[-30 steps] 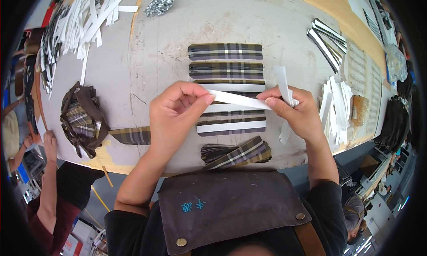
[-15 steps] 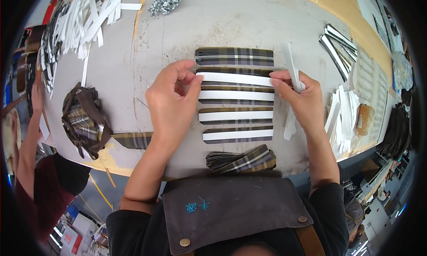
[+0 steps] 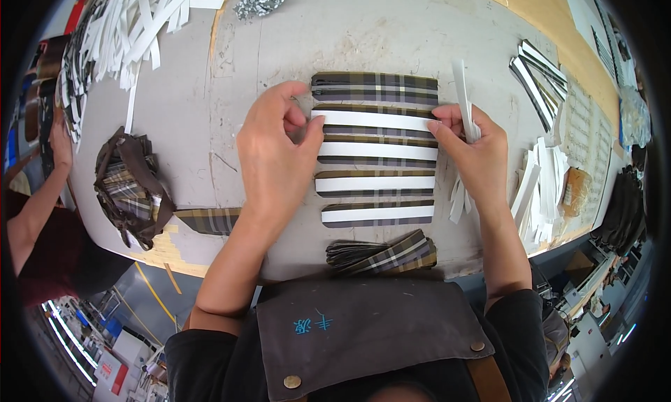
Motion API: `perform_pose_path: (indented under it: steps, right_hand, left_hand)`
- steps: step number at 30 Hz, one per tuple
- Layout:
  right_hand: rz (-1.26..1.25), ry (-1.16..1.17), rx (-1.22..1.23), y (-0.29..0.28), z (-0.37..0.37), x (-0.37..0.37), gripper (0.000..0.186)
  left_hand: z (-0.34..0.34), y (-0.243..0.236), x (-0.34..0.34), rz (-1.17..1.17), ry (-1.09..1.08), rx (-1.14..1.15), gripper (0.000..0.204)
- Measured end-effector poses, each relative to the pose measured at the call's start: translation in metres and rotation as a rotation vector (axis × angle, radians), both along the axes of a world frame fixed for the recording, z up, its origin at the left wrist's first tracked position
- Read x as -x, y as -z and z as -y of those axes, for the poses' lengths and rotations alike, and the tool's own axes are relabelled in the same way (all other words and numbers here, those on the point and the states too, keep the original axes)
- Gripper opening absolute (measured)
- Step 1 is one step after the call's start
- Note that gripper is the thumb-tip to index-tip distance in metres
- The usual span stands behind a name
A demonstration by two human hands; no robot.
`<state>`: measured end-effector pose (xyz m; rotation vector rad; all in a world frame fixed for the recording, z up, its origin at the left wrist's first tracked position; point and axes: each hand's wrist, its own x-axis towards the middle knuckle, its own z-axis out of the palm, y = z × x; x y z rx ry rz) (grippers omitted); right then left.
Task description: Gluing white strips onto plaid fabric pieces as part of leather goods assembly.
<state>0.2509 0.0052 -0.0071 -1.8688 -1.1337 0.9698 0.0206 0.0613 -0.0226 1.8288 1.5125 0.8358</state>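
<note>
Several folded plaid fabric strips lie in level rows in front of me, most with a white strip laid along them. My left hand (image 3: 278, 147) is at the left end of the second row's white strip (image 3: 370, 118); its thumb touches that end, while the index finger is raised away from it. At the right end, my right hand (image 3: 478, 145) has thumb and forefinger on the strip and also clasps a bundle of narrow white strips (image 3: 462, 88). The farthest plaid strip (image 3: 405, 90) has no white on it. Nearest me lies a fanned stack of plaid pieces (image 3: 381, 254).
White strips are heaped at far left (image 3: 140, 32) and in a pile (image 3: 537, 185) at right. A bundle of plaid pieces wrapped in dark cloth (image 3: 133, 185) sits at left. Finished-looking dark-and-white strips (image 3: 537, 81) lie far right. Another person's arm (image 3: 42, 192) reaches in at left.
My left forefinger has lifted farther from the thumb. Both hands stay at the ends of the same white strip. The other person's arm at left has shifted, and the view has moved slightly.
</note>
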Motion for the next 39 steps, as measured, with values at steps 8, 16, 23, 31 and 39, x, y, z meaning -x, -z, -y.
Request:
perform_pose_path:
  steps: [8,16,23,31,39]
  right_hand:
    - [0.004,-0.008,-0.055,0.004,-0.001,0.000,0.018]
    - [0.077,0.001,-0.025,0.003,-0.003,0.005,0.018]
    - [0.130,0.009,-0.034,0.003,-0.003,0.007,0.017]
    - [0.188,0.007,0.015,-0.012,0.012,-0.005,0.014]
    - [0.608,-0.682,-0.271,-0.027,0.032,-0.007,0.049]
  left_hand:
    - [0.000,-0.002,0.002,-0.019,0.006,0.022,0.040]
    - [-0.002,-0.007,0.004,-0.019,0.053,0.020,0.029]
    - [0.003,-0.004,0.005,-0.015,0.098,-0.028,0.013]
    - [0.013,-0.013,0.016,-0.062,0.148,-0.170,0.021]
    - [0.033,-0.008,0.021,-0.284,0.483,-0.309,0.041]
